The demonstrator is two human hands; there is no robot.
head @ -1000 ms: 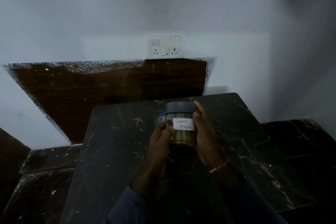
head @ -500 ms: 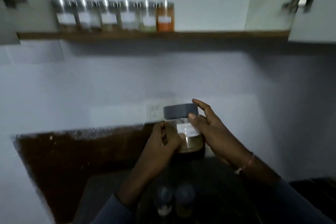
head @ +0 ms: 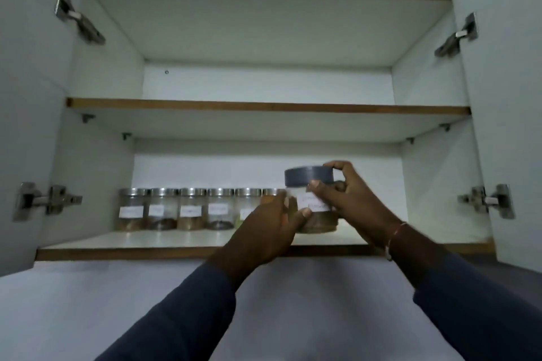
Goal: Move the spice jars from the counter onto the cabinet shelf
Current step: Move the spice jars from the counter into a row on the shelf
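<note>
I find no legible text in this view. The grey-lidded jar (head: 309, 177) carries a white paper label (head: 313, 203) with faint handwriting. The marks are blurred and I cannot make out a word. The thumbs of the left hand (head: 269, 228) and right hand (head: 352, 202) cover its lower corner and top edge. Five steel-lidded jars (head: 190, 208) in the row on the lower shelf (head: 176, 239) each bear a white slip (head: 131, 211), all too small and soft to read
</note>
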